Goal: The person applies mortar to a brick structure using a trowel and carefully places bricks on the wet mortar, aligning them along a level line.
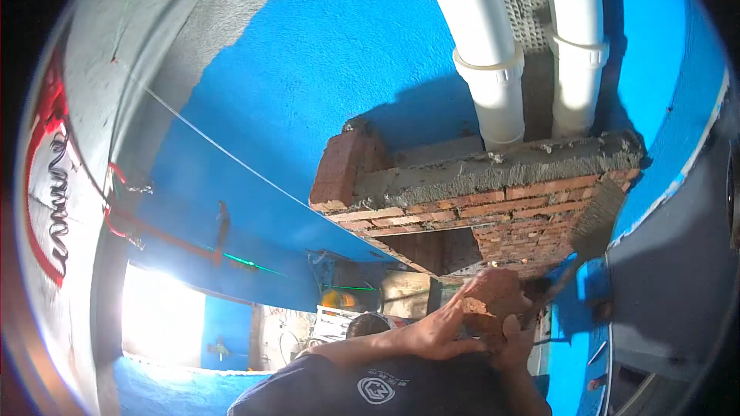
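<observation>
A reddish-brown brick [495,298] is held in front of my chest, beside the low brick wall. My left hand [441,333] grips it from the left, with the fingers along its side. Close against the brick's lower right is my right hand [515,345], closed round the handle of a trowel. The trowel's mortar-smeared blade [600,217] points up and away, over the wall's right end; its handle is mostly hidden. Grey mortar [493,172] covers the wall's top [532,225]. One brick [336,169] stands higher at the wall's left end.
Two white pipes [493,92] [580,77] rise behind the wall against a blue painted wall [339,54]. A rectangular opening [439,250] cuts through the brickwork. A white string [223,150] runs diagonally to its left corner. Bright window [162,316] at lower left.
</observation>
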`<state>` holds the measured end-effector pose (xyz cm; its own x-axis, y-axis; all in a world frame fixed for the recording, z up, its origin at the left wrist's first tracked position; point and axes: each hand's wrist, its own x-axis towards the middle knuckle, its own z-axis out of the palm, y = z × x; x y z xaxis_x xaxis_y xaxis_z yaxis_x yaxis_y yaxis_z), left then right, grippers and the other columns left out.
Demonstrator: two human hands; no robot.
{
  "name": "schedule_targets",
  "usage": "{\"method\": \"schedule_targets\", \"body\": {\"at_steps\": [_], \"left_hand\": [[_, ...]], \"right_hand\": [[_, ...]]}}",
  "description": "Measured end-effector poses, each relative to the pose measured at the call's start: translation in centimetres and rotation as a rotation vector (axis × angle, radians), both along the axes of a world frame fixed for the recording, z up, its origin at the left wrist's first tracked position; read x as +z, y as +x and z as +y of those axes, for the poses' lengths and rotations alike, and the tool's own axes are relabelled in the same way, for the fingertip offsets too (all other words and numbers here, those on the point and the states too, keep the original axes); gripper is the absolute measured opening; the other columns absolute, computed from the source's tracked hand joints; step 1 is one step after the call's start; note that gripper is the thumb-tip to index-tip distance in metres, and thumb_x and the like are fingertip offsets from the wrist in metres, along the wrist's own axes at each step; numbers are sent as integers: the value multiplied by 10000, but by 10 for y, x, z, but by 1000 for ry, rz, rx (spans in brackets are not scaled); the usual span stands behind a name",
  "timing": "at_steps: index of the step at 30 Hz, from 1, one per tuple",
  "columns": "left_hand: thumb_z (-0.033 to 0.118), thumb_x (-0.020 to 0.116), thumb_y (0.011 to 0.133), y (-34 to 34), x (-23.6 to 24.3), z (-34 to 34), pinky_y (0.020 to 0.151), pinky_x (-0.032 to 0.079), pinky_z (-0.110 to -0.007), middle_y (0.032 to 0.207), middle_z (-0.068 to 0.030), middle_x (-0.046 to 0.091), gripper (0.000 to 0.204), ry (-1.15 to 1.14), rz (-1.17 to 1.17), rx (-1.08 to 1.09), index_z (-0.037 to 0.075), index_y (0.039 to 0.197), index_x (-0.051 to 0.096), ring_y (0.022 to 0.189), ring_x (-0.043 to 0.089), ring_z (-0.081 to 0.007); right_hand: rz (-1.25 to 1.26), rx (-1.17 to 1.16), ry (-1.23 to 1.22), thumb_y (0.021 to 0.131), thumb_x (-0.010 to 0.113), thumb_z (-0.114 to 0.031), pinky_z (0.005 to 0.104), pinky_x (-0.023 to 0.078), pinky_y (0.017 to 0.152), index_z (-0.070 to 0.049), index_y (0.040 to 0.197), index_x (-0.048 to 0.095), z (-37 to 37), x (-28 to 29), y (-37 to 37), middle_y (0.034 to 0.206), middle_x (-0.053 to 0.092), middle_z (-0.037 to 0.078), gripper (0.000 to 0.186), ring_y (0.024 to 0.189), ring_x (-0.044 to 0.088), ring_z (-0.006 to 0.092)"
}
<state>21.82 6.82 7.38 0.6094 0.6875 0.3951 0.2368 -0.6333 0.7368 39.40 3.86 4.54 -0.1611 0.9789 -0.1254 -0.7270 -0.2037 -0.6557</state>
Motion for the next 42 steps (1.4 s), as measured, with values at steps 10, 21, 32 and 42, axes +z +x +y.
{"method": "schedule_targets", "body": {"at_steps": [10, 21, 32, 42], "left_hand": [[167, 848, 617, 17, 90, 8, 936, 457, -406, 1256, -194, 507, 872, 74, 98, 505, -33, 1343, 409, 1141, 524, -331], [435, 833, 557, -208, 170, 241, 715, 525, -350, 925, -145, 683, 642, -337, 474, 1399, -73, 915, 672, 841, 664, -220], [492, 754, 558, -339, 89, 344, 947, 471, -325, 1147, -92, 672, 597, -440, 543, 1563, 137, 1037, 732, 1095, 617, -209], [568, 714, 617, -338, 70, 370, 971, 436, -386, 1205, -50, 646, 420, -468, 724, 1303, 368, 986, 722, 1185, 550, -241]], "right_hand": [[10, 448, -95, 978, 391, -518, 238, 281, 346, -41, 1110, 539, 28, 15, 27, 746, 633, 110, 517, 393, 396, 88], [-368, 283, -85, 925, 591, -219, 249, 338, 397, 17, 951, 555, 44, -6, 61, 758, 679, 177, 241, 406, 419, 91], [-612, -69, -619, 920, 559, -248, 273, 255, 270, -58, 850, 472, -12, -16, 70, 647, 585, 106, 221, 301, 356, 111], [-701, -220, -457, 943, 570, -309, 244, 260, 303, -50, 842, 481, -16, -62, 62, 592, 549, 101, 291, 315, 370, 97]]}}
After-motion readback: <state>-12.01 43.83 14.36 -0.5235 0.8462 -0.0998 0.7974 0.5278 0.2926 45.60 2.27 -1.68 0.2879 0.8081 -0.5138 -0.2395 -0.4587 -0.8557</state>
